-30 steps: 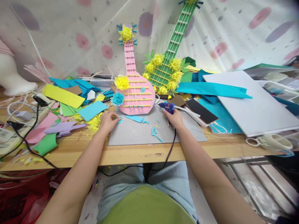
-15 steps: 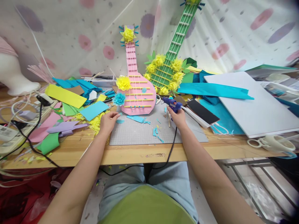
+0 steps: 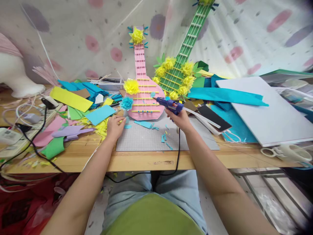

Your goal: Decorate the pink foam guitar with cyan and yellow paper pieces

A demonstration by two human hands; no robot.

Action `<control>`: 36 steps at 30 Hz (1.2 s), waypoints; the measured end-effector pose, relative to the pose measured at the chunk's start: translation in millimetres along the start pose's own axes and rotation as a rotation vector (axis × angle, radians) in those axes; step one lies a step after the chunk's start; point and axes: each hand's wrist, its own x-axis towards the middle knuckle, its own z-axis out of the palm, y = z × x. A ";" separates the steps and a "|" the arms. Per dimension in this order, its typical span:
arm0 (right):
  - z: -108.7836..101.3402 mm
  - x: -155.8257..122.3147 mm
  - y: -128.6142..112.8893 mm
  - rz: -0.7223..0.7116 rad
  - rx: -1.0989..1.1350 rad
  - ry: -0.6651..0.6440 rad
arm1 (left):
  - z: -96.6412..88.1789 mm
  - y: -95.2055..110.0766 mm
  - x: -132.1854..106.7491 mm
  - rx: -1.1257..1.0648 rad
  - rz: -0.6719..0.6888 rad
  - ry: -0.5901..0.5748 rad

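Note:
My right hand [image 3: 179, 120] is wrapped round a blue hot glue gun [image 3: 170, 105], its nozzle pointing left in front of the pink paper guitar [image 3: 146, 112]. A white glue stick [image 3: 201, 114] juts from the gun's back. My left hand [image 3: 116, 127] rests low at the left edge of the grey cutting mat [image 3: 141, 142], fingers pinched at a small blue paper piece [image 3: 127, 120]. Close above that hand, a blue paper flower [image 3: 126, 103] and a yellow paper flower [image 3: 131, 86] sit on the pink guitar's left side. Blue paper scraps [image 3: 143, 124] lie on the mat.
A green paper guitar [image 3: 193, 39] with yellow flowers leans behind. Coloured paper [image 3: 70, 98] and a power strip [image 3: 14, 148] crowd the left. At right are a black phone-like slab [image 3: 214, 117], a white board [image 3: 266, 111] and tape rolls [image 3: 295, 152]. The gun's black cord [image 3: 179, 153] hangs over the table edge.
My right hand has lifted the glue gun and brought it left, with its nozzle now before the pink guitar. My left hand stays near the same spot; the view has shifted slightly.

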 end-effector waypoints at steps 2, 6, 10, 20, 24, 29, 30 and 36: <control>12.0 -0.4 -7.4 -0.037 0.029 -0.100 | -0.8 2.7 -0.1 -0.045 -0.043 0.009; 43.8 -6.0 -16.4 -0.114 0.059 -0.216 | -3.0 10.8 -3.8 -0.213 -0.203 -0.063; 67.5 -15.8 -13.9 -0.126 0.123 -0.267 | -4.1 17.5 -9.1 -0.310 -0.223 -0.093; 70.7 -25.5 -5.2 -0.089 -0.046 -0.276 | -4.0 23.0 -11.7 -0.402 -0.299 -0.106; 70.4 -25.3 -5.6 -0.088 -0.070 -0.288 | -4.4 23.9 -12.0 -0.399 -0.282 -0.113; 70.0 -24.9 -6.2 -0.089 -0.094 -0.289 | -3.9 23.6 -12.2 -0.409 -0.293 -0.115; 69.9 -24.8 -6.3 -0.094 -0.093 -0.289 | -3.7 23.3 -12.4 -0.409 -0.292 -0.117; 70.4 -24.2 -5.8 -0.109 -0.101 -0.287 | -4.3 25.1 -12.9 -0.386 -0.298 -0.141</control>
